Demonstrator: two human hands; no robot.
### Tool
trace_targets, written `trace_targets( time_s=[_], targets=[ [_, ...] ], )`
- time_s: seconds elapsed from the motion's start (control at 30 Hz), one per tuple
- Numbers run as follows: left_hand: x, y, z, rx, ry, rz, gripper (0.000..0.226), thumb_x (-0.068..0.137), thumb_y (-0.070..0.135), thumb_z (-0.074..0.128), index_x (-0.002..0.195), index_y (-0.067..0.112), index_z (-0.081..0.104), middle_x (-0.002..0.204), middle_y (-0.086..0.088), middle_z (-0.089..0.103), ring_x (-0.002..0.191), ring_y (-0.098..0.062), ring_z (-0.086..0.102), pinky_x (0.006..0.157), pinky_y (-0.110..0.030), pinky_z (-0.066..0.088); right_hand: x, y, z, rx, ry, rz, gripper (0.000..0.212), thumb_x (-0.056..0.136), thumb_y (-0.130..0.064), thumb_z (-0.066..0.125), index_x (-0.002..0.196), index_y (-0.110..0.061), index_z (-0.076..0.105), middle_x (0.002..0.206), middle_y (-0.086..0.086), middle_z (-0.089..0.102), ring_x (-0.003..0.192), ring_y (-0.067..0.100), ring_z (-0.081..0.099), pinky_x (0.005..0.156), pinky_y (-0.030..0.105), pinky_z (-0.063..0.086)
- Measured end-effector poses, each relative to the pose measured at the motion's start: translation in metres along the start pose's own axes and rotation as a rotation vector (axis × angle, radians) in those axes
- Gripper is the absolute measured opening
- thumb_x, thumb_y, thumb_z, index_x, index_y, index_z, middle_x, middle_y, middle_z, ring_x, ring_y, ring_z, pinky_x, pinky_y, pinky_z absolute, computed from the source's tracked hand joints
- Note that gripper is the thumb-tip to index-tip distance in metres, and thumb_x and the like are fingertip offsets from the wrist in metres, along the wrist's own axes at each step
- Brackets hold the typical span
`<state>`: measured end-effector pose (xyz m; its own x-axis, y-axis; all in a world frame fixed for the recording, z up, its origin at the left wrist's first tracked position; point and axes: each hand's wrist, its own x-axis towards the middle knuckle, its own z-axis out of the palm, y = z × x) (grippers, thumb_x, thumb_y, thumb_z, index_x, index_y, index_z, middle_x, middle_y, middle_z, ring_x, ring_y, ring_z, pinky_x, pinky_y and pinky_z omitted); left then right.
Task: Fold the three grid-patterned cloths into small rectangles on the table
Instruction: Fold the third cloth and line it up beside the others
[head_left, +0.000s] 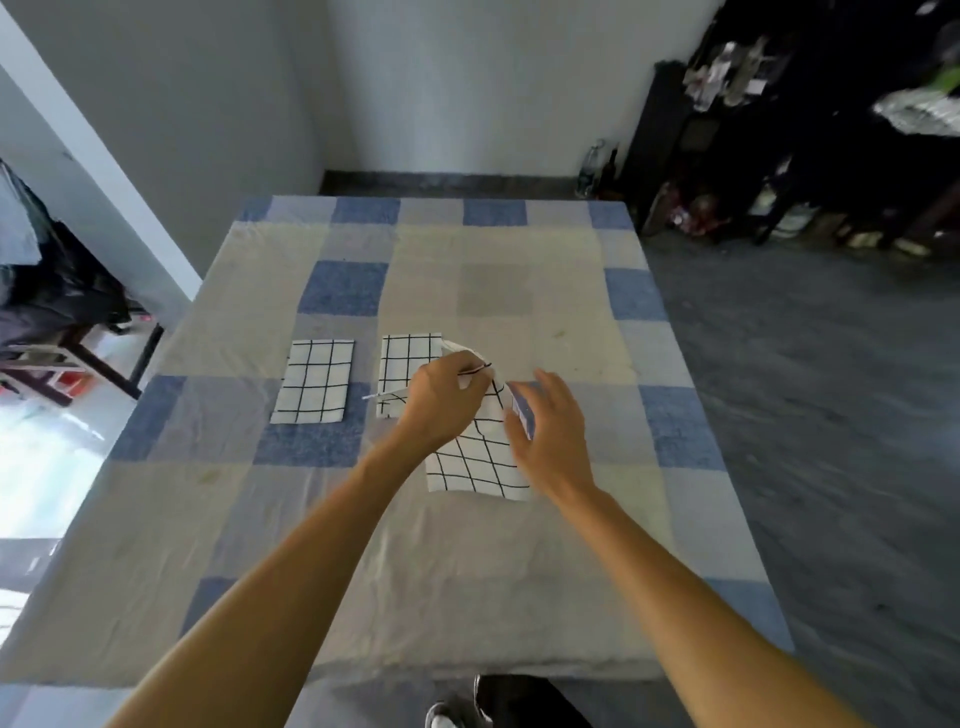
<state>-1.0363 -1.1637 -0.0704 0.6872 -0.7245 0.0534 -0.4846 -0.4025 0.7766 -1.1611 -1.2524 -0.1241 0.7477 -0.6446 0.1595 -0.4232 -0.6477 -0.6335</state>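
Two folded cloths (314, 381) (408, 358) | left hand (441, 400) pinches third cloth (475, 462) | right hand (550, 431) relaxed

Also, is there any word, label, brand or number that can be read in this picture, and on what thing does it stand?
None can be read.
The left cloth, middle cloth and near cloth carry only black grid lines; the tablecloth only squares.
Things on the dark shelf are too blurred.

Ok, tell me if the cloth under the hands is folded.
Mid-fold. The near cloth has its far end lifted and curled over, pinched by the left hand; it isn't a flat rectangle like the leftmost cloth.
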Motion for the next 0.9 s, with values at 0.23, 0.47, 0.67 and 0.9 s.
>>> trace_targets(
  time_s=[0.23,0.47,0.67,0.9],
  targets=[
    [-0.019,0.037,-0.015,-0.116,0.093,0.018,0.013,0.088,0.027,0.060,0.084,0.017,0.068,0.075,0.012,0.065,0.070,0.001,0.057,0.061,-0.006,0.039,-0.007,-0.022,-0.024,0.048,0.050,-0.016,0.034,0.094,-0.034,0.051,0.109,-0.008,0.067,0.121,0.012,0.063,0.120,0.031,0.050,0.105,0.045,0.038],
    [-0.017,0.065,-0.025,-0.121,0.172,0.049,0.009,0.089,0.028,0.061,0.095,0.022,0.063,0.085,0.010,0.063,0.080,-0.003,0.058,0.065,-0.007,0.042,0.011,-0.029,-0.056,0.124,-0.026,-0.087,0.035,0.100,-0.035,0.044,0.086,-0.011,0.066,0.082,0.003,0.068,0.080,0.018,0.060,0.073,0.035,0.048],
    [-0.004,0.083,-0.030,0.189,0.156,0.226,0.035,0.091,0.031,0.058,0.124,0.025,0.053,0.129,0.007,0.051,0.120,-0.011,0.042,0.100,-0.026,0.022,0.040,-0.026,-0.093,0.143,-0.141,-0.168,0.035,0.096,-0.039,0.050,0.083,-0.012,0.068,0.076,-0.002,0.067,0.071,0.010,0.058,0.068,0.028,0.046],
    [0.010,0.097,-0.032,0.258,0.202,0.286,0.016,0.093,0.027,0.057,0.101,0.019,0.068,0.102,0.006,0.068,0.092,-0.006,0.059,0.096,-0.027,0.041,0.074,-0.017,-0.131,0.088,-0.169,-0.264,0.038,0.091,-0.049,0.055,0.067,-0.021,0.065,0.062,-0.005,0.061,0.063,0.008,0.055,0.061,0.033,0.045]
  ],
)
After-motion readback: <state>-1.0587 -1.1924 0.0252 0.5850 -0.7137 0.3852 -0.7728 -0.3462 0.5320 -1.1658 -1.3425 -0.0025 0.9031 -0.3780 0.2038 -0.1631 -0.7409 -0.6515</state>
